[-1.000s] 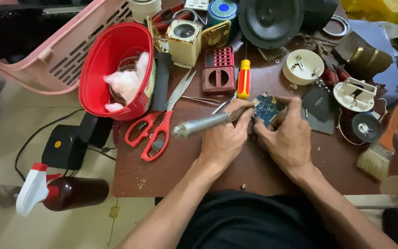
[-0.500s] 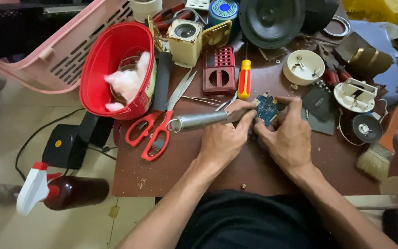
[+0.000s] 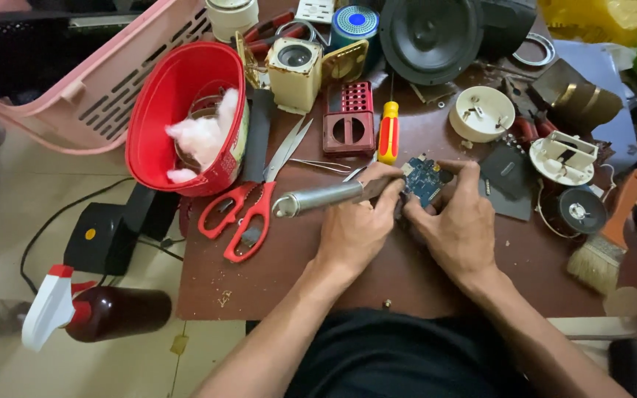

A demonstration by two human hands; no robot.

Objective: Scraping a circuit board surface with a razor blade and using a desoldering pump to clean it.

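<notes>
The left hand (image 3: pixel 355 228) is closing in a full fist around a metal-handled tool (image 3: pixel 318 199), and the right hand (image 3: pixel 460 225) is pinching a small blue circuit board (image 3: pixel 425 179) by its edges, thumb and forefinger curled over its top and far side. Both are meeting just right of the frame's centre, over a brown worktable (image 3: pixel 259 284).

The board is looking thin, stiff and light, likely brittle at its soldered parts, so the bare edges seem the safest place to hold it; it is lying roughly flat, face up. The tool is looking rigid and weightier, its smooth steel barrel probably slippery. Its long axis is running nearly level, butt end pointing toward the left of the frame, working tip aimed right into the board and hidden by fingers.

Farther out, red-handled scissors (image 3: pixel 248 210) are lying at centre-left, a yellow and red screwdriver (image 3: pixel 388 133) above the hands, a red bowl (image 3: pixel 178 158) at upper left, and a paintbrush (image 3: pixel 604 247) at the right edge.
</notes>
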